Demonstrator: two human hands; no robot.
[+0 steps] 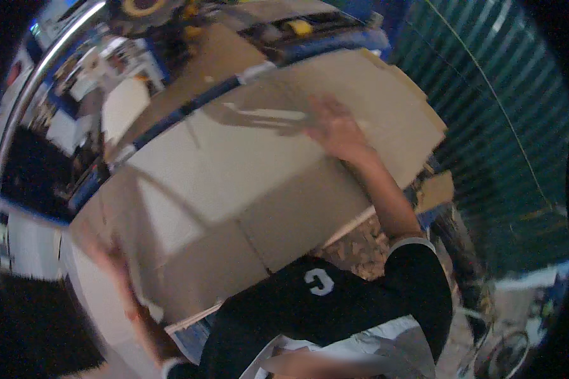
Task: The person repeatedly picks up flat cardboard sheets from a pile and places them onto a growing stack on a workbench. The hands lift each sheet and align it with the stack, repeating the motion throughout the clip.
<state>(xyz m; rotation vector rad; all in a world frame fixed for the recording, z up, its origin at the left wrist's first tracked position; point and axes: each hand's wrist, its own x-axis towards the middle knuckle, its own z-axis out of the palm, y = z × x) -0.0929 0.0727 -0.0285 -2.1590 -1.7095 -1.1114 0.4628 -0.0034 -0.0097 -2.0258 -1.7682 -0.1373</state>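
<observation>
A broad sheet of brown cardboard (234, 183) lies before me, with a dark crease or slit near its front edge. My right hand (340, 131) is over its far right part, fingers stretched out and somewhat blurred. A pale strip (269, 115) shows beside those fingers; whether it is an object or a patch of light I cannot tell. At the sheet's left edge is my left hand (109, 256), smeared by motion, its thumb and fingers apart. Neither hand visibly holds anything. Shadows of my arms fall across the cardboard.
A blue bar (171, 119) runs along the sheet's far edge. Beyond it lie more cardboard (224, 54) and cluttered gear. Green corrugated metal (487, 95) rises at the right. Brown scraps (357, 246) lie under the front edge. A bright metal tube (38, 76) curves at the left.
</observation>
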